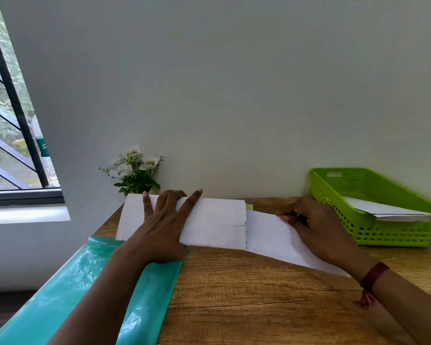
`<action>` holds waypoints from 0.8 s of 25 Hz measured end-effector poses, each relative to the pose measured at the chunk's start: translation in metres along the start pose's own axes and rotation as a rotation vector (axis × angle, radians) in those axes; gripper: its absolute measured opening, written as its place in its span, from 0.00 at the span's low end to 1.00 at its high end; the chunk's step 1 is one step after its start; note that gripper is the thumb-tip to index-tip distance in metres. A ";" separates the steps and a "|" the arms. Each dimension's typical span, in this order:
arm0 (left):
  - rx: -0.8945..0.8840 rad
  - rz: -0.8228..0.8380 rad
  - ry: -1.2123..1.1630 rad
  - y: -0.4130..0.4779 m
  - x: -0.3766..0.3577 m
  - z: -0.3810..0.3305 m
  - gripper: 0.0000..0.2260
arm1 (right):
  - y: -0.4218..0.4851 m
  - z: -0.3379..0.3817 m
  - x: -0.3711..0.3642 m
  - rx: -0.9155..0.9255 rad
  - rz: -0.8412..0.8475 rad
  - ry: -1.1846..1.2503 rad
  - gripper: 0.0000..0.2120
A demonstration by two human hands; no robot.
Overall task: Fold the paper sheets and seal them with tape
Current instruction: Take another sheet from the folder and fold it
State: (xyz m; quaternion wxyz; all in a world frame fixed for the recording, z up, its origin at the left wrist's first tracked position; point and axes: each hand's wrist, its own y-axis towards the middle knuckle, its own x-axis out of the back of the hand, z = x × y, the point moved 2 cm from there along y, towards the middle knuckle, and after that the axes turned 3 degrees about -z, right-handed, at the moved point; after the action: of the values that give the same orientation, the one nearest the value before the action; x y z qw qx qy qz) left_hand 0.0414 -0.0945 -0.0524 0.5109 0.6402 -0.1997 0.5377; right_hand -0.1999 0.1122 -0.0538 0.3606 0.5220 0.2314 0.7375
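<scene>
The paper sheet (219,227) lies at the far edge of the bench (234,295), against the wall. The left hand (164,225) presses it flat with straight, spread fingers. The right hand (314,225) pinches its raised right flap. A green basket (396,235) sits in the far right corner.

Blurry green basket (393,235) at right edge
</scene>
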 end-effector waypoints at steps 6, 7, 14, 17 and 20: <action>-0.075 0.048 -0.004 0.002 -0.012 -0.032 0.53 | 0.002 0.022 -0.014 0.004 -0.166 0.109 0.04; -0.070 0.038 -0.012 0.003 -0.013 -0.033 0.52 | 0.000 0.024 -0.013 0.035 -0.253 0.090 0.04; 0.106 -0.161 -0.066 0.000 -0.005 -0.005 0.50 | -0.024 0.014 -0.005 -0.558 -0.325 0.463 0.06; 0.112 -0.173 -0.054 0.000 -0.003 -0.007 0.50 | -0.021 0.020 -0.009 -0.770 -0.231 0.829 0.07; 0.081 -0.145 -0.043 0.001 -0.007 -0.023 0.50 | -0.027 0.030 -0.018 -0.742 -0.161 0.829 0.11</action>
State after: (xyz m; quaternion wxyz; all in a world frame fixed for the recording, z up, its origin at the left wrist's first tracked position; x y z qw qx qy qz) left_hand 0.0275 -0.0771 -0.0606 0.5178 0.6846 -0.1421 0.4930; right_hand -0.1602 0.1143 -0.0737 0.4542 0.0075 0.1182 0.8830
